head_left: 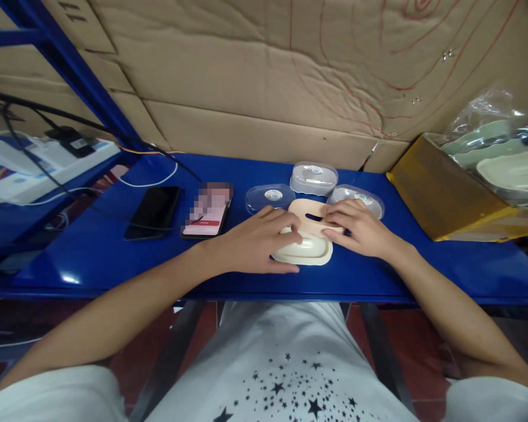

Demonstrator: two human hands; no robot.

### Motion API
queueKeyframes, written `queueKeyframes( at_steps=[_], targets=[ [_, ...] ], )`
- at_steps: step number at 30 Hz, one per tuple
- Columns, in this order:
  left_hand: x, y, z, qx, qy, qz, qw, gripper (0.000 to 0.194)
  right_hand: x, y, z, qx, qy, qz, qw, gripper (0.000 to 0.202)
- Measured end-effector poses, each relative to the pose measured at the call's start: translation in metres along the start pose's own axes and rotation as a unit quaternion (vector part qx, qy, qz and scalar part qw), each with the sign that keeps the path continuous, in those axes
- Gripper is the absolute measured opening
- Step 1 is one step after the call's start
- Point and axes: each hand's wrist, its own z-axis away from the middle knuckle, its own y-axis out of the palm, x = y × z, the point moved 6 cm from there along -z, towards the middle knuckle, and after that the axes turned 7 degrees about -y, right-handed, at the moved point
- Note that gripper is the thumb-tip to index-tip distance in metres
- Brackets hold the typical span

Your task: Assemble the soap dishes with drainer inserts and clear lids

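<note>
A cream oval tray [305,251] lies on the blue table close to its front edge. Over its back side is a peach oval piece with a dark slot [303,218], tilted above the tray. My right hand [356,225] pinches the right end of the peach piece between thumb and fingers. My left hand [268,240] is at the left side of the tray, its thumb stretched apart along the front and its curled fingers by the left edge of both pieces. Whether its fingertips press on either piece is hard to see.
Clear plastic lids with round stickers [314,177] stand behind the hands. Left are a black phone [153,212] and a lit phone [206,211]. A cardboard box [457,193] with wrapped trays stands right. Cables and a power strip [57,170] lie far left.
</note>
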Motion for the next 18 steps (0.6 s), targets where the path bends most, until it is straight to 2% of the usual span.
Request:
queueKeyframes(
  at_steps=[2, 4, 9, 14, 18],
  targets=[
    [-0.004, 0.008, 0.001, 0.039, 0.026, 0.009, 0.999, 0.033, -0.003, 0.003, 0.000, 0.004, 0.010, 0.021, 1.000, 0.037],
    [-0.005, 0.012, 0.002, 0.054, 0.033, 0.035, 0.997, 0.029, -0.006, 0.007, 0.001, 0.012, 0.024, 0.040, 0.999, 0.039],
    [-0.002, 0.005, 0.000, 0.023, 0.012, 0.101, 0.995, 0.034, -0.013, 0.014, 0.003, 0.029, 0.042, 0.048, 0.998, 0.037],
    [0.029, -0.010, -0.003, -0.063, -0.097, 0.052, 0.992, 0.027, -0.007, 0.011, 0.003, 0.014, 0.033, 0.017, 0.999, 0.043],
    [0.063, -0.008, 0.002, -0.094, -0.217, -0.038, 0.971, 0.042, 0.002, 0.007, 0.001, 0.003, 0.007, -0.001, 1.000, 0.042]
  ],
)
